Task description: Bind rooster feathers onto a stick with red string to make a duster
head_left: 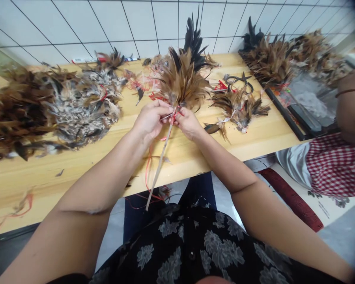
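Note:
A half-bound feather duster (185, 85), with brown feathers and black ones at the far tip, lies in the middle of the table. Its thin pale stick (160, 161) slants towards my body past the table edge. My left hand (152, 118) is closed in a pinch at the base of the feathers, with what looks like a thin quill between the fingertips. My right hand (189, 122) grips the duster from the other side, where red string is wound round the stick. A loose length of red string (148, 169) hangs down beside the stick. The fingertips partly hide the binding.
At left lies a big heap of brown and grey-white feathers (85, 106). A small feather bunch (242, 106) and scissors (239, 81) lie at right. A marker (84, 60) rests near the tiled wall. Another person's arm (353, 106) is at far right, beside a black-edged tray (284, 114).

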### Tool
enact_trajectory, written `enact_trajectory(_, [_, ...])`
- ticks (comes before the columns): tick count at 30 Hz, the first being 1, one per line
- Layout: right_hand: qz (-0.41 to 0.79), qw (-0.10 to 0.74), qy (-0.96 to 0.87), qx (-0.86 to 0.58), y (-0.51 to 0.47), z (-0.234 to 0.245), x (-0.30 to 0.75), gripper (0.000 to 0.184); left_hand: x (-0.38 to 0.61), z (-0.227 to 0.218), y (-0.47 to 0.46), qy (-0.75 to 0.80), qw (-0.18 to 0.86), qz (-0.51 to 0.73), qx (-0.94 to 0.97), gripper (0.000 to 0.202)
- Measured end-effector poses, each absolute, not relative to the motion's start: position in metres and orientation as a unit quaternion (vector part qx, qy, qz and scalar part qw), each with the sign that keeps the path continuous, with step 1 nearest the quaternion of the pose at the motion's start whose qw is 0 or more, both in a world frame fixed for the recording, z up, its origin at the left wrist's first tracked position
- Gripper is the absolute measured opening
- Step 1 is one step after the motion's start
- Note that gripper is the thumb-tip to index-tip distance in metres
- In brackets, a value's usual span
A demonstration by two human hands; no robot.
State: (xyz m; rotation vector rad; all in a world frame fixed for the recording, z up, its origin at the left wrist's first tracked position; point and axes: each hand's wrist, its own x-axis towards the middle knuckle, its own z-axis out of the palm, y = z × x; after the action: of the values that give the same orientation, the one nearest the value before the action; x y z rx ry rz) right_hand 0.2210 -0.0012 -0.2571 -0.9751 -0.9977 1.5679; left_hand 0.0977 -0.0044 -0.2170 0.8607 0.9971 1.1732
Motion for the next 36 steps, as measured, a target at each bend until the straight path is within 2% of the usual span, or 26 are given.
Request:
enact_trajectory(5, [0.623,0.484,-0.474,-0.39,-0.004,-0.252,0.229,0.036,0.081,-0.211,0.001,0.397,0.698,0.446,0.396,0.025])
enact_trajectory(11, [0.627,0.443,-0.522,-0.371,-0.008,-0.242,0.234,0.038,0.07,-0.212,0.004,0.381,0.725,0.406,0.405,0.026])
enact_trajectory(21, [0.644,0.492,-0.436,-0.391,-0.007,-0.248,0.223,0.034,0.075,-0.228,0.009,0.369,0.737,0.443,0.352,0.022])
enact_trajectory(28, [0.648,0.495,-0.428,-0.39,-0.007,-0.249,0.219,0.033,0.078,-0.228,0.009,0.371,0.736,0.442,0.354,0.016])
enact_trajectory(36, [0.639,0.506,-0.404,-0.414,-0.008,-0.247,0.216,0.03,0.082,-0.233,0.009,0.366,0.722,0.473,0.348,0.026])
